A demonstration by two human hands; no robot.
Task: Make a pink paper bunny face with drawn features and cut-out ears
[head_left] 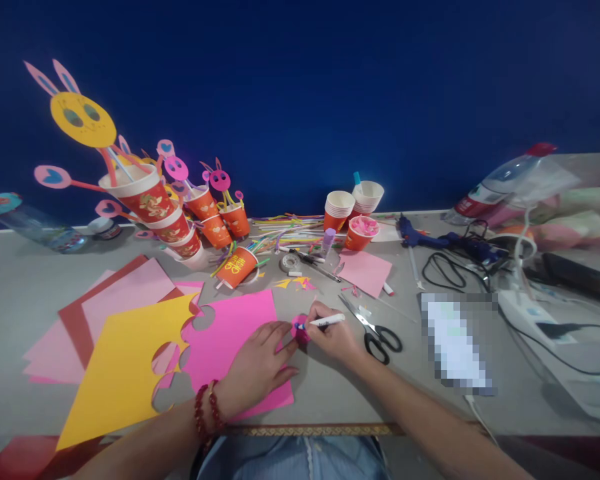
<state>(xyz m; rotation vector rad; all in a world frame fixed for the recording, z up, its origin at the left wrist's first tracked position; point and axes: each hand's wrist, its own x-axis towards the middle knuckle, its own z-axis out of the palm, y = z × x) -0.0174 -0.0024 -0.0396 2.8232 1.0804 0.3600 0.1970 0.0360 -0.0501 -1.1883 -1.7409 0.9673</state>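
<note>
My right hand [333, 333] grips a white marker [329, 321], its blue tip on a small magenta paper piece [299, 328] that lies on the table. My left hand [263, 363] lies flat with fingers stretched over a bright pink paper sheet [230, 327], fingertips reaching the edge of the small piece. The pink sheet has round bites cut from its left edge. To its left is a yellow paper sheet [125, 360] with similar cut-outs. Black-handled scissors [373, 330] rest just right of my right hand.
Decorated red cups [153, 200] with paper faces stand back left. Pipe cleaners [285, 230], stacked cups [337, 210], a tape roll [289, 262] and a pink sheet [367, 270] lie farther back. On the right are a glue gun [425, 237], cables, a blurred phone [455, 343] and a power strip [535, 313].
</note>
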